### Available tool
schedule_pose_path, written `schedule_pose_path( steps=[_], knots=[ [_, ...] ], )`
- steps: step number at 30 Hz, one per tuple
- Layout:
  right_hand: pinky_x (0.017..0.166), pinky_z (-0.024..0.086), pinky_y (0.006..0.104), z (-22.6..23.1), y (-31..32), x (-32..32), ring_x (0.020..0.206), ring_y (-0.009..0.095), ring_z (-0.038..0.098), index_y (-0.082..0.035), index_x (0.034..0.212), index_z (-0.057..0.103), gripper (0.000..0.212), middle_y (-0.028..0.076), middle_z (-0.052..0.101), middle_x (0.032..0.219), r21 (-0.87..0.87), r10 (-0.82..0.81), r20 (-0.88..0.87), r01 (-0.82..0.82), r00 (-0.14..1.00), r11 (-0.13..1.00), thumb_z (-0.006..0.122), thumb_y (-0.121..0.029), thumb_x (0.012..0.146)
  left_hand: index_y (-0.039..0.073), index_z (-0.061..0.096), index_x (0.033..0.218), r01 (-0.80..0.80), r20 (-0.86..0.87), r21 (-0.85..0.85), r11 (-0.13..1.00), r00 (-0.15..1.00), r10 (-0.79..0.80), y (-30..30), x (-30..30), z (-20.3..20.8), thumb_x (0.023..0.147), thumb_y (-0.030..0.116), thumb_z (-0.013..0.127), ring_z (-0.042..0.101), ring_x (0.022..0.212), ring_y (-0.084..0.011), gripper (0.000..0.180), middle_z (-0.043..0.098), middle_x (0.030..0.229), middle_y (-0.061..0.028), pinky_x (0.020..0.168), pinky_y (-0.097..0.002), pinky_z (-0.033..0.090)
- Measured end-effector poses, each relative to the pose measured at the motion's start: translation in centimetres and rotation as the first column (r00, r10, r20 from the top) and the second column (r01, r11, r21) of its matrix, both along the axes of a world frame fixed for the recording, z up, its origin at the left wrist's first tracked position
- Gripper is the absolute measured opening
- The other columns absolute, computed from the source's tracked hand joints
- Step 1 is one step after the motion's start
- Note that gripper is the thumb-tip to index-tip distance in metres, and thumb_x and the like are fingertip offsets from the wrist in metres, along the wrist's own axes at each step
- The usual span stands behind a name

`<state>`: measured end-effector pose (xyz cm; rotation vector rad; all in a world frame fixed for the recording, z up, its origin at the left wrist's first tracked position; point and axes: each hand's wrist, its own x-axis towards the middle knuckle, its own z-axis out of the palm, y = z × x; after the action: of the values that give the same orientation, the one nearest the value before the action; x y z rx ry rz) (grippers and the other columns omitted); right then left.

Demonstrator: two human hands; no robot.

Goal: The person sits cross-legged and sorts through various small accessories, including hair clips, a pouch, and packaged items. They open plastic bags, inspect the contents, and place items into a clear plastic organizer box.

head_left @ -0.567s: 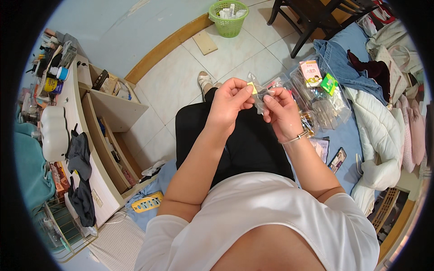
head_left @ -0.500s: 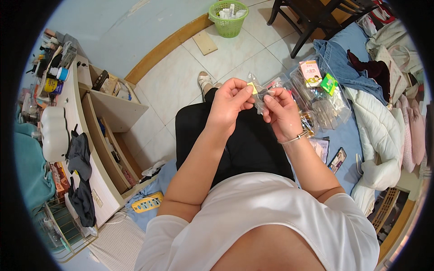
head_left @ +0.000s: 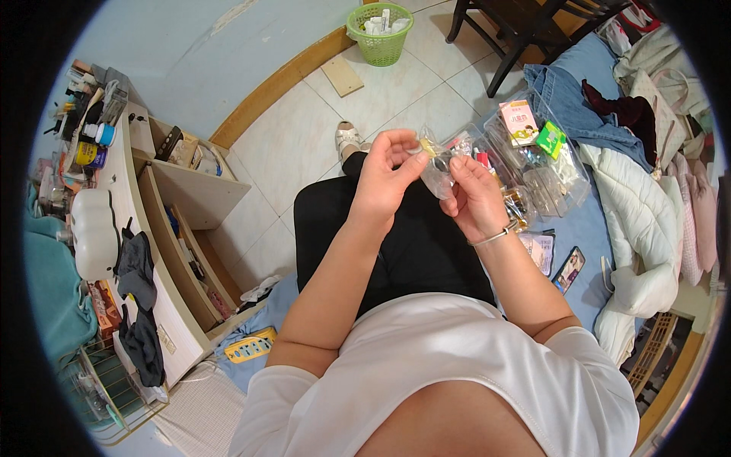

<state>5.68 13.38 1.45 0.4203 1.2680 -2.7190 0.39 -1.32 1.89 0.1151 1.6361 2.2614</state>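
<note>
Above my lap, a small clear plastic bag [head_left: 437,180] with something yellowish near its top is stretched between my two hands. My left hand [head_left: 390,169] pinches its upper left side between thumb and fingers. On the other side, my right hand [head_left: 478,190], with a bangle at the wrist, is closed on the bag's right edge. Just beyond the right hand lie clear plastic boxes [head_left: 544,194] of small items. On them rest a pink and white carton [head_left: 519,123] and a green packet [head_left: 550,140].
A phone [head_left: 569,270] lies on the blue bed sheet to my right, near a white quilt [head_left: 636,228] and piled clothes. To the left stands a cluttered white desk [head_left: 179,305] with an open drawer. Ahead are a green basket [head_left: 381,52] and a dark chair [head_left: 506,46].
The bag has turned and spread out between my fingers, so more clear plastic hangs below them. The dark piece seen at my right fingertips before no longer shows.
</note>
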Motion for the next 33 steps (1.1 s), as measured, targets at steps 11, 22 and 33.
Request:
schedule_pose_path(
  steps=[11, 22, 33],
  knots=[
    [0.04, 0.038, 0.0211, 0.4, -0.2, 0.4, 0.046, 0.009, 0.049, -0.01, 0.087, 0.053, 0.017, 0.0, 0.055, 0.065, 0.054, -0.108, 0.014, 0.107, 0.994, 0.993, 0.058, -0.024, 0.094, -0.001, 0.048, 0.121, 0.228, 0.062, 0.214, 0.95, 0.967, -0.246, -0.9, -0.6, 0.0, 0.09, 0.004, 0.058, 0.06, 0.097, -0.0171, 0.033, 0.062, 0.104, -0.0113, 0.086, -0.0309, 0.049],
    [0.039, 0.039, 0.0204, 0.1, -0.3, 0.2, 0.046, 0.009, 0.049, -0.008, 0.088, 0.051, 0.016, 0.001, 0.056, 0.067, 0.133, -0.214, -0.012, 0.213, 0.977, 0.968, 0.057, -0.022, 0.094, -0.004, 0.052, 0.115, 0.194, 0.124, 0.209, 0.958, 0.967, -0.223, -1.0, -0.6, 0.4, 0.091, 0.003, 0.056, 0.064, 0.09, -0.0172, 0.025, 0.064, 0.1, -0.0121, 0.077, -0.0284, 0.053],
    [0.042, 0.042, 0.0194, 0.2, -0.6, 0.4, 0.049, 0.008, 0.053, -0.007, 0.091, 0.053, 0.014, 0.001, 0.057, 0.07, 0.157, -0.157, -0.003, 0.155, 0.988, 0.975, 0.061, -0.018, 0.092, -0.002, 0.055, 0.105, 0.142, 0.085, 0.112, 0.983, 0.985, -0.152, -0.9, -0.4, 0.9, 0.088, 0.008, 0.061, 0.059, 0.077, -0.0089, 0.02, 0.063, 0.089, -0.0061, 0.069, -0.0232, 0.048]
  ],
)
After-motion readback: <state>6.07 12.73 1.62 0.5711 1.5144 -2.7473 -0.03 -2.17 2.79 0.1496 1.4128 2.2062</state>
